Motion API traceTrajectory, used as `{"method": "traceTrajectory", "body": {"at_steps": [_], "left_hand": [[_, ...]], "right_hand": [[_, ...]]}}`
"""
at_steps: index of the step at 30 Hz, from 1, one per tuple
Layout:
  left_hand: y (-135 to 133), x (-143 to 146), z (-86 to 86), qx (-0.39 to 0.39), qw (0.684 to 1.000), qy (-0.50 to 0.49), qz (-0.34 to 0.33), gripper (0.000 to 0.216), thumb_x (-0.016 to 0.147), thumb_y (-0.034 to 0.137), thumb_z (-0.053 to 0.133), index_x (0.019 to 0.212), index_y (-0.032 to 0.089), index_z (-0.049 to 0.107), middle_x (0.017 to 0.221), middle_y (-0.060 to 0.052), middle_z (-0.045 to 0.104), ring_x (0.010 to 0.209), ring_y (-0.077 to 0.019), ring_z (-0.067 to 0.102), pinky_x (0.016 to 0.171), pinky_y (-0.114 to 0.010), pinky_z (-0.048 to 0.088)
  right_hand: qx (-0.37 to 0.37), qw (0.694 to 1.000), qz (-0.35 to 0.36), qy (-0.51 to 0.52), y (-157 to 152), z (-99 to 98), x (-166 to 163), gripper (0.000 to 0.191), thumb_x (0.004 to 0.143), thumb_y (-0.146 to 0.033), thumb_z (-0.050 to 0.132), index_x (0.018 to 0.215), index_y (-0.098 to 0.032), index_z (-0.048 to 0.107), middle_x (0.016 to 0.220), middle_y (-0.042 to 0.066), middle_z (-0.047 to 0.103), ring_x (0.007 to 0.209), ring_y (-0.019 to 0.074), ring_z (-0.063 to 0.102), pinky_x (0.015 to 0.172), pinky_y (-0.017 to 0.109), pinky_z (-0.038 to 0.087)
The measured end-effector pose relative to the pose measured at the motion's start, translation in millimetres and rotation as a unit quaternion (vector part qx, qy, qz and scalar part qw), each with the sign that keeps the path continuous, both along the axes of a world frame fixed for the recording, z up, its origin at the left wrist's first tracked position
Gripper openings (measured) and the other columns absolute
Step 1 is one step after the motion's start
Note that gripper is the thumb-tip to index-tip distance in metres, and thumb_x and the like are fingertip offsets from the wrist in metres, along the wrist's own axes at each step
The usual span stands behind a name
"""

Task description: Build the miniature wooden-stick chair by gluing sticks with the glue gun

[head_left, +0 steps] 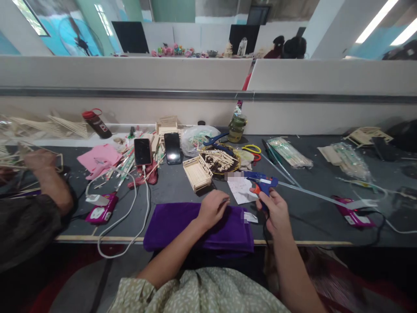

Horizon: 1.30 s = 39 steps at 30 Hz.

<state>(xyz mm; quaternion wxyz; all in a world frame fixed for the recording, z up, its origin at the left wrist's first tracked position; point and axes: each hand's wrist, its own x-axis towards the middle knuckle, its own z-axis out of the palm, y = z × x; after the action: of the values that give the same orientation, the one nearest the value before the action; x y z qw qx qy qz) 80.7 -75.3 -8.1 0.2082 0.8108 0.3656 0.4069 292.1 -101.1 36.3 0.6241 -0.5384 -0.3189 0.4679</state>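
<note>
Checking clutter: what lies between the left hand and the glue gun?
Head view: a white paper slip lies between left hand and glue gun.

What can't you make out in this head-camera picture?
Head view, left hand: fingers curled on the purple cloth hide anything they pinch.
Head view, glue gun: grip covered by the right hand.
Head view, white paper: one corner blurred, its writing too small.
Head view, co-worker's hand: arm cut off by the left edge.

Right hand (276, 211) grips blue glue gun (262, 182); left hand (212, 208) rests on purple cloth (172, 224).
</note>
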Motion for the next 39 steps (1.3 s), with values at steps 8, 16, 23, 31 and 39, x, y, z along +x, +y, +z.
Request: {"method": "traceTrajectory", "body": {"at_steps": [8,16,23,31,39], "left_hand": [[8.0,-56.1,13.6,0.104,0.968,-0.095,0.208,0.011,0.092,0.026,0.065,0.1,0.019,0.065,0.083,-0.003,0.065,0.081,-0.0163,0.06,0.077,-0.031,0.05],[15.3,-71.2,7.9,0.114,0.958,-0.058,0.257,0.013,0.088,0.033,0.069,0.091,0.02,0.069,0.089,-0.004,0.062,0.088,-0.0184,0.06,0.08,-0.033,0.049],[23.9,-78.4,-6.4,0.139,0.954,-0.053,0.261,0.019,0.086,0.038,0.072,0.089,0.02,0.068,0.088,-0.005,0.061,0.086,-0.0191,0.059,0.078,-0.034,0.05],[29.2,-75.3,-5.2,0.164,0.951,-0.05,0.257,0.009,0.086,0.027,0.07,0.091,0.02,0.067,0.091,-0.006,0.062,0.089,-0.02,0.059,0.08,-0.035,0.049],[40.4,-65.4,-1.1,0.111,0.963,-0.005,0.246,0.01,0.082,0.024,0.071,0.086,0.021,0.063,0.106,-0.009,0.059,0.104,-0.0242,0.056,0.091,-0.04,0.048]], "right_hand": [[0.035,0.992,0.09,0.076,2.5,5.8,-32.5,0.033,0.076,-0.035,0.078,0.1,-0.022,0.058,0.097,0.003,0.071,0.054,0.0079,0.046,0.05,0.023,0.041],[0.027,0.987,0.134,0.079,-1.6,-15.6,-57.0,0.034,0.079,-0.039,0.077,0.102,-0.021,0.059,0.098,0.005,0.072,0.05,0.0072,0.046,0.045,0.023,0.04],[0.048,0.99,0.125,0.037,5.1,-30.5,-70.9,0.036,0.08,-0.043,0.076,0.103,-0.02,0.06,0.092,0.004,0.073,0.047,0.0073,0.047,0.045,0.024,0.04],[0.089,0.988,0.099,0.076,20.7,-39.4,-90.3,0.027,0.084,-0.041,0.072,0.097,-0.02,0.061,0.093,0.004,0.072,0.048,0.0069,0.046,0.045,0.024,0.04],[0.1,0.986,0.108,0.081,28.6,-52.4,-92.5,0.022,0.087,-0.038,0.071,0.095,-0.019,0.063,0.088,0.004,0.072,0.048,0.007,0.048,0.047,0.025,0.039]]}}
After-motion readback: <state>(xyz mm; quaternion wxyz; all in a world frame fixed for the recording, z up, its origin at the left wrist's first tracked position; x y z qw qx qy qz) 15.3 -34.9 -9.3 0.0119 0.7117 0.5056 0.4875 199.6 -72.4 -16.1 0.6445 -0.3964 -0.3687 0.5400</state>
